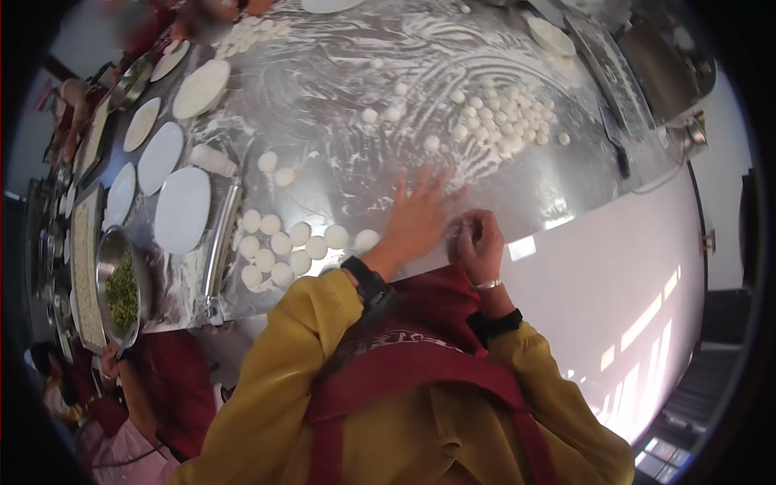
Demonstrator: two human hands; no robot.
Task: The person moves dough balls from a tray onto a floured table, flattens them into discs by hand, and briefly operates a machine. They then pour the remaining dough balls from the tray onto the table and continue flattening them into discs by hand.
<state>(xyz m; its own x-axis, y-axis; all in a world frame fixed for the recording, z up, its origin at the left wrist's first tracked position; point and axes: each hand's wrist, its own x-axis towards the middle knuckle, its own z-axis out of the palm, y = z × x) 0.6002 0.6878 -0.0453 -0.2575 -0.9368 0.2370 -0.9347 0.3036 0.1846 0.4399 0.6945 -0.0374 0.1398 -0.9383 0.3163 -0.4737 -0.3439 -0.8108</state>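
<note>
My left hand (419, 212) is spread with its fingers apart over the floured metal table (339, 145), holding nothing. Just right of it, at the table's near edge, my right hand (478, 241) has its fingers curled; whatever it may hold is hidden. Flattened white dough rounds (301, 234) lie in a group to the left of my left hand, one of them (366, 240) close to the wrist. Beyond my hands is a heap of small dough balls (505, 117), with a single ball (432, 143) nearer my left fingertips.
At the left stand white oval plates (183, 210), a metal rolling pin (221, 242) and a steel bowl (123, 295) of chopped greens. A co-worker's hand (110, 360) is near that bowl. A long tray (610, 73) and a dark-handled tool (621, 158) lie at the right.
</note>
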